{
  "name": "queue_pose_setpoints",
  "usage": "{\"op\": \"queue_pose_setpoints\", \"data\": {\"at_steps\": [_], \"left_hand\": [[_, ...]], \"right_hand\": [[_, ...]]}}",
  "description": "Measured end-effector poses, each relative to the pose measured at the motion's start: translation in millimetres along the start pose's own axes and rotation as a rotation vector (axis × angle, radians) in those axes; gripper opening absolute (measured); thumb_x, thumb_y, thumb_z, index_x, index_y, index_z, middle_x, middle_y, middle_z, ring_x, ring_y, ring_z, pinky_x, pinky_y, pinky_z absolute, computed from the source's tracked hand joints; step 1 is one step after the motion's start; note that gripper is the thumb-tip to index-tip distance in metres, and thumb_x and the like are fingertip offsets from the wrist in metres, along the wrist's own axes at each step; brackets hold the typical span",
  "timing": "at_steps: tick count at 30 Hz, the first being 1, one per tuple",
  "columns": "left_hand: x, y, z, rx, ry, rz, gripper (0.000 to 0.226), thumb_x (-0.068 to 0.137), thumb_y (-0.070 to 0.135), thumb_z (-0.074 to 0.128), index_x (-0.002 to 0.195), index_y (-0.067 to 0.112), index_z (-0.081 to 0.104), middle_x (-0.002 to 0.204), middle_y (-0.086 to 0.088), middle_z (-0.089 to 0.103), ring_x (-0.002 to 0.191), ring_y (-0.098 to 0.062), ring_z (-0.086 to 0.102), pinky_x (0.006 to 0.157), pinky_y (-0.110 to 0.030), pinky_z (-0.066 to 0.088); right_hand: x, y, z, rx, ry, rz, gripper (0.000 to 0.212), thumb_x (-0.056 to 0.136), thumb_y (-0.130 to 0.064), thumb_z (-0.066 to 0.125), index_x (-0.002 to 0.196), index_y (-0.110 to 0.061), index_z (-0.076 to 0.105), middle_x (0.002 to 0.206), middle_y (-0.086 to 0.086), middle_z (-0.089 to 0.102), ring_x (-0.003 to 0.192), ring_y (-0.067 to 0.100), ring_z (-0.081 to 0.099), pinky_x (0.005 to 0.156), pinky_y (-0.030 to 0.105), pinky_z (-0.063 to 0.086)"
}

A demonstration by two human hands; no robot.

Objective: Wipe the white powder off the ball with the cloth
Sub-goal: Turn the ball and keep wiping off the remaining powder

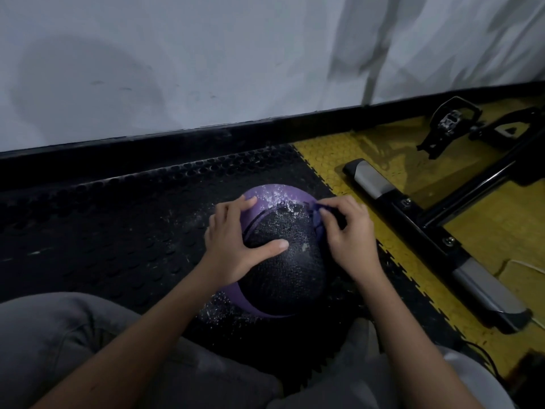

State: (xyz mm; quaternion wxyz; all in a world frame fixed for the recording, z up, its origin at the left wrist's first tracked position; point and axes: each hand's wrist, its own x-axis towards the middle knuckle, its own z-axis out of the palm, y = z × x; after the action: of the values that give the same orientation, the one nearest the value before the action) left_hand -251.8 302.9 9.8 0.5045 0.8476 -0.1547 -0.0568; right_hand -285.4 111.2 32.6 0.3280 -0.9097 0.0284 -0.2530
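Hands first: my left hand (pixel 236 240) lies spread on the upper left of the black-and-purple textured rubber ball (pixel 283 276), thumb across its black panel. My right hand (pixel 348 231) pinches a crumpled purple cloth (pixel 316 215) against the ball's upper right. White powder (pixel 280 196) speckles the far purple band. I see the ball resting on a black studded floor mat (pixel 118 231), with open mat to the left, black wall skirting (pixel 177 143) beyond, and a black-and-silver machine base (pixel 413 219) near on the right. Being round, the ball shows no long axis.
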Motion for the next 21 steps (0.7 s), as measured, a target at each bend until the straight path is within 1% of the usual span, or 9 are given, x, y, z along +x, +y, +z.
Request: {"op": "queue_pose_setpoints", "data": {"at_steps": [3, 5, 9, 11, 13, 15, 17, 19, 21], "left_hand": [[-1.0, 1.9, 3.0, 0.006, -0.012, 0.01, 0.086, 0.044, 0.079, 0.05, 0.12, 0.046, 0.026, 0.121, 0.021, 0.021, 0.111, 0.006, 0.016, 0.11, -0.04, 0.013], [-0.7, 1.3, 2.6, 0.004, 0.009, 0.002, 0.087, 0.043, 0.079, 0.051, 0.12, 0.045, 0.027, 0.121, 0.021, 0.022, 0.111, 0.006, 0.017, 0.109, -0.039, 0.013], [0.1, -1.0, -1.8, -0.005, 0.021, -0.011, 0.087, 0.043, 0.074, 0.059, 0.119, 0.044, 0.031, 0.118, 0.02, 0.025, 0.11, 0.004, 0.021, 0.11, -0.04, 0.018], [-0.4, -1.1, -2.6, -0.005, -0.007, -0.003, 0.086, 0.045, 0.076, 0.058, 0.12, 0.045, 0.029, 0.12, 0.021, 0.023, 0.107, 0.007, 0.019, 0.109, -0.038, 0.016], [-0.7, -0.4, -1.7, 0.027, -0.035, 0.022, 0.086, 0.049, 0.076, 0.056, 0.123, 0.045, 0.027, 0.12, 0.022, 0.019, 0.106, 0.008, 0.015, 0.108, -0.038, 0.012], [0.0, 0.1, -1.8, 0.08, -0.061, 0.046, 0.093, 0.048, 0.079, 0.049, 0.13, 0.042, 0.025, 0.119, 0.024, 0.015, 0.108, 0.006, 0.016, 0.107, -0.038, 0.009], [0.3, -0.5, -3.2, 0.126, -0.095, 0.055, 0.102, 0.046, 0.08, 0.046, 0.136, 0.04, 0.022, 0.121, 0.024, 0.014, 0.113, 0.005, 0.016, 0.107, -0.038, 0.007], [-1.0, -2.0, -4.8, 0.126, -0.103, 0.061, 0.104, 0.044, 0.08, 0.047, 0.136, 0.039, 0.021, 0.118, 0.025, 0.013, 0.109, 0.006, 0.015, 0.107, -0.037, 0.008], [-2.4, -3.5, -5.4, 0.11, -0.082, 0.058, 0.104, 0.043, 0.08, 0.049, 0.135, 0.038, 0.023, 0.116, 0.025, 0.012, 0.104, 0.009, 0.01, 0.105, -0.034, 0.009]], "right_hand": [[1.5, 3.1, -3.0, 0.006, 0.02, 0.063, 0.014, 0.087, -0.011, 0.058, 0.091, -0.021, 0.066, 0.089, -0.013, 0.056, 0.091, 0.025, 0.056, 0.08, 0.032, 0.036], [-14.1, -12.6, -0.1, -0.009, 0.022, -0.006, 0.013, 0.086, -0.018, 0.056, 0.092, -0.021, 0.067, 0.092, -0.014, 0.057, 0.09, 0.022, 0.053, 0.078, 0.028, 0.032], [-38.5, -34.0, 5.4, -0.06, -0.053, -0.235, 0.016, 0.09, -0.027, 0.052, 0.097, -0.024, 0.066, 0.098, -0.015, 0.057, 0.093, 0.011, 0.044, 0.079, 0.028, 0.029], [-25.8, -22.1, 3.0, -0.023, -0.034, -0.173, 0.015, 0.09, -0.028, 0.051, 0.096, -0.027, 0.065, 0.097, -0.015, 0.058, 0.094, 0.015, 0.048, 0.08, 0.03, 0.03], [-10.1, -5.4, 0.2, 0.01, 0.019, -0.037, 0.012, 0.09, -0.022, 0.055, 0.093, -0.031, 0.062, 0.093, -0.014, 0.056, 0.093, 0.022, 0.052, 0.08, 0.029, 0.03], [-0.9, 6.3, 0.1, 0.025, 0.037, 0.07, 0.019, 0.09, -0.012, 0.058, 0.092, -0.03, 0.058, 0.09, -0.013, 0.054, 0.094, 0.026, 0.053, 0.082, 0.017, 0.028], [-0.9, 9.1, 1.2, 0.033, 0.038, 0.105, 0.02, 0.09, -0.01, 0.059, 0.091, -0.03, 0.058, 0.09, -0.015, 0.054, 0.095, 0.026, 0.053, 0.081, 0.006, 0.024], [-6.3, 1.8, 1.2, 0.03, 0.05, 0.072, 0.016, 0.089, -0.015, 0.058, 0.092, -0.03, 0.059, 0.091, -0.018, 0.053, 0.095, 0.026, 0.053, 0.082, 0.008, 0.026], [-17.3, -11.5, 2.7, 0.003, 0.053, -0.027, 0.011, 0.088, -0.024, 0.055, 0.094, -0.028, 0.063, 0.093, -0.018, 0.054, 0.092, 0.021, 0.05, 0.081, 0.021, 0.03]]}}
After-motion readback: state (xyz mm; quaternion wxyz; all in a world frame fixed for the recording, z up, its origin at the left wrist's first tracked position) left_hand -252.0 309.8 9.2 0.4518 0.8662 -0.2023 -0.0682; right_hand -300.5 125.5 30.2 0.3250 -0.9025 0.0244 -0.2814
